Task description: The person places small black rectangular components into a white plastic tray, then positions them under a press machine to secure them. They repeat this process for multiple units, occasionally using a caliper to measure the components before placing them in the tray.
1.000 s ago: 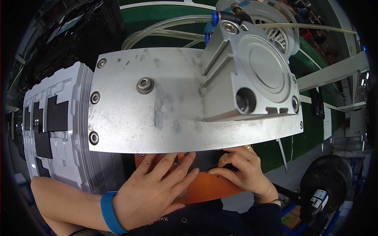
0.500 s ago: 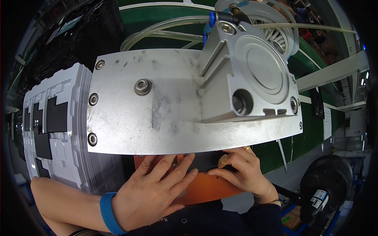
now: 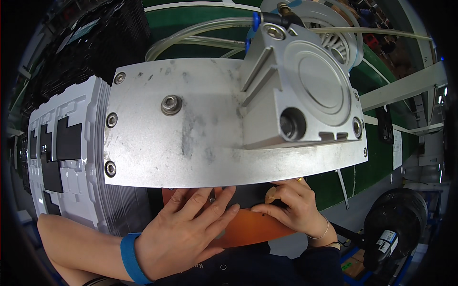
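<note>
A silver metal plate (image 3: 143,138) with a pneumatic cylinder block (image 3: 317,86) on it spans the middle of the view and hides what lies under it. Just below its near edge is an orange board (image 3: 257,229) with a dark flat piece (image 3: 248,196) on it. My left hand (image 3: 188,229) lies palm down over the board, fingers spread and their tips close to the plate's edge. Opposite it, my right hand (image 3: 293,205) has its fingers curled and its thumb against the dark piece; a tan finger cot covers one fingertip. What it pinches is hidden.
White plastic trays (image 3: 95,152) stand stacked at the left, with black trays (image 3: 90,47) behind. Clear air hoses (image 3: 200,28) run to the cylinder. A white reel (image 3: 350,33) sits at the back, and a black fan (image 3: 398,219) at the right.
Both hands keep the same place and pose on the board. The metal plate appears only very slightly shifted in view.
</note>
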Tool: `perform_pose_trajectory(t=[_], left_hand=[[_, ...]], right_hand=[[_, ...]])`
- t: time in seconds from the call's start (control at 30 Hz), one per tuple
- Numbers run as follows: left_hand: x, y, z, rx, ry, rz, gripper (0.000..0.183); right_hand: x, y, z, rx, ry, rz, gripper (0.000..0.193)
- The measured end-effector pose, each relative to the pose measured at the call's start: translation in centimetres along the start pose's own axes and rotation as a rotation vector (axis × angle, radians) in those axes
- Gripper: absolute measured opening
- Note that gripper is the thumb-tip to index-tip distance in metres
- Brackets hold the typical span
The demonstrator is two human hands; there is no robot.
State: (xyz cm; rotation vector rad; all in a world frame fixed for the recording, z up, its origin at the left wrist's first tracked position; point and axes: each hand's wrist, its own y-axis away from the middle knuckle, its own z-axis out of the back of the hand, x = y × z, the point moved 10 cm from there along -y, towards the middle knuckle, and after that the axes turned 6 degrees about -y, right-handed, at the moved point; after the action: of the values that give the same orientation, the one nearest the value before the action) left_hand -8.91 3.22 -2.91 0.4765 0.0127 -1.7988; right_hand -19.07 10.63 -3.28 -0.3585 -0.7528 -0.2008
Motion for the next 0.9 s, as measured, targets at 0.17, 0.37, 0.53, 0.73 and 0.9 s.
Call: perform_pose_trajectory(t=[0.17, 0.37, 0.53, 0.73, 0.9], left_hand=[[-0.01, -0.07, -0.12, 0.015, 0.001, 0.003, 0.071], [0.05, -0.03, 0.04, -0.001, -0.012, 0.008, 0.072], [0.11, 0.0, 0.09, -0.009, -0.008, -0.001, 0.071], [-0.31, -0.24, 0.15, 0.004, -0.04, -0.001, 0.071], [0.1, 0.05, 0.14, -0.009, -0.022, 0.008, 0.07]], right_hand=[[-0.06, 0.13, 0.07, -0.007, 0.006, -0.002, 0.027], [-0.31, 0.28, -0.12, -0.007, -0.033, -0.003, 0.026], [-0.44, 0.29, -0.16, 0.002, -0.041, -0.014, 0.026], [-0.55, 0.59, 0.09, -0.015, -0.043, -0.02, 0.026], [-0.44, 0.02, -0.15, 0.003, -0.035, -0.028, 0.027]])
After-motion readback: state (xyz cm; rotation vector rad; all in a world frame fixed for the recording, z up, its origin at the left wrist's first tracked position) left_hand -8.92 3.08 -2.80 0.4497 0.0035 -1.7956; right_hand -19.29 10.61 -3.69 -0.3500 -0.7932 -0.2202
